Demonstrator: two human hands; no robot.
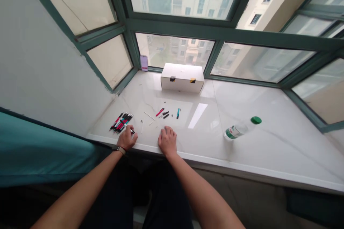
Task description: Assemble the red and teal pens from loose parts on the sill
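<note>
My left hand (127,139), with a watch on its wrist, is closed around a pen (132,131) that has a white and dark barrel. It is at the near right end of a row of red, black and blue pens (118,123) lying side by side. Farther right, my right hand (168,141) rests on the sill near its front edge, fingers curled down; no object shows in it. Beyond it lie a red pen part (159,112), black pen parts (166,115) and a blue pen part (177,113). A thin white refill (149,116) lies between the hands.
A white box (182,78) stands at the back against the window, with a phone-like card (144,63) upright in the corner. On the right a clear bottle (236,130) with a green cap stands on the sill (282,143). A teal curtain (45,150) hangs at left.
</note>
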